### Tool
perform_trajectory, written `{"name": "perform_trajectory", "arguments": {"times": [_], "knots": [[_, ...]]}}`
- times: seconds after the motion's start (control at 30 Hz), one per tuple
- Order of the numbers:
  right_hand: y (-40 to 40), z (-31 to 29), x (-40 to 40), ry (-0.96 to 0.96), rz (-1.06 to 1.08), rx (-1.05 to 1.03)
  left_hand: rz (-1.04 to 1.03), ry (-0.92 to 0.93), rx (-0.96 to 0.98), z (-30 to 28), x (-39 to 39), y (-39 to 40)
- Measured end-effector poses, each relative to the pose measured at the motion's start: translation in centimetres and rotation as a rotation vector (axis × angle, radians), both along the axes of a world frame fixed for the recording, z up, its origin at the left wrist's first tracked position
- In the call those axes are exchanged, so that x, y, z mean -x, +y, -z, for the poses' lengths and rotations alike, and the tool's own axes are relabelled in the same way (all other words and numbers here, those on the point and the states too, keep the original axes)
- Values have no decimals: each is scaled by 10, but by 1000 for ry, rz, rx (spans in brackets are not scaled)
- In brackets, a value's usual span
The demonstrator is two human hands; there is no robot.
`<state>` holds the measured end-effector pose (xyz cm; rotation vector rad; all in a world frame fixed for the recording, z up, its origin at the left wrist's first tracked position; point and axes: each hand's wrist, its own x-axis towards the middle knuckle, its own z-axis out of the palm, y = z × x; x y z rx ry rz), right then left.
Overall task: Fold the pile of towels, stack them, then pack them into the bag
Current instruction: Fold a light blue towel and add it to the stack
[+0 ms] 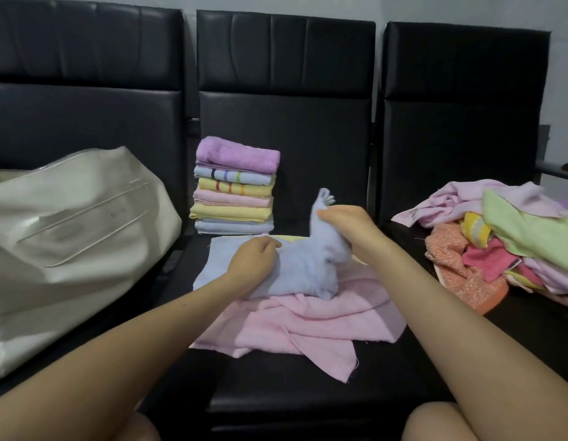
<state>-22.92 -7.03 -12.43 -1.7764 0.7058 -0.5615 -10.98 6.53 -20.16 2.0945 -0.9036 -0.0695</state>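
A light blue towel (300, 268) lies half folded on the middle black seat, on top of a crumpled pink towel (308, 323). My left hand (254, 259) rests on its left part, fingers curled against the cloth. My right hand (346, 222) pinches the towel's right end and holds it lifted, a corner sticking up above the fingers. Behind stands a neat stack of several folded towels (235, 186), purple on top. A loose pile of unfolded towels (505, 243) sits on the right seat. The cream bag (69, 237) lies on the left seat.
Three black padded seats with tall backrests (286, 58) fill the scene. A gap with a metal bracket separates the left and middle seats. My knees show at the bottom edge. A yellow towel edge peeks out under the blue one.
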Motion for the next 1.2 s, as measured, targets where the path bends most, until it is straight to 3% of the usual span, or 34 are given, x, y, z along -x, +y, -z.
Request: {"name": "perform_trajectory", "arguments": {"times": [0.07,0.13,0.2,0.3,0.4,0.5,0.6,0.73,0.8,0.9,1.0,1.07,1.17,1.2], "knots": [[15,2,-2,-3,-236,-159,-55,144,55,-5,0,0],[18,8,-4,-13,-296,-221,-106,237,79,-8,-1,-2],[13,19,-8,-20,-168,-143,-86,332,107,-7,-2,-5],[-3,42,-11,82,21,183,-40,397,161,-6,-1,-7],[-4,57,-6,267,27,367,-35,299,97,-6,-2,-8],[4,60,-10,376,2,348,-56,56,-65,-1,-4,-7],[8,55,-15,438,18,223,-139,-198,-302,9,-1,-5],[11,44,-14,411,20,-89,-105,-129,-349,13,-2,-2],[9,42,-14,344,20,-145,-53,-56,-271,8,-7,1],[9,33,-24,168,10,-135,-106,103,0,-6,-13,9],[29,14,-33,62,-58,-188,-157,592,313,-18,-22,24],[47,5,-31,-70,-218,-222,-165,896,529,-22,-18,21],[61,8,-29,-129,-419,-321,-468,956,738,-20,-17,34],[61,13,-32,-122,-411,-300,-336,1026,733,-23,-19,40]]}}
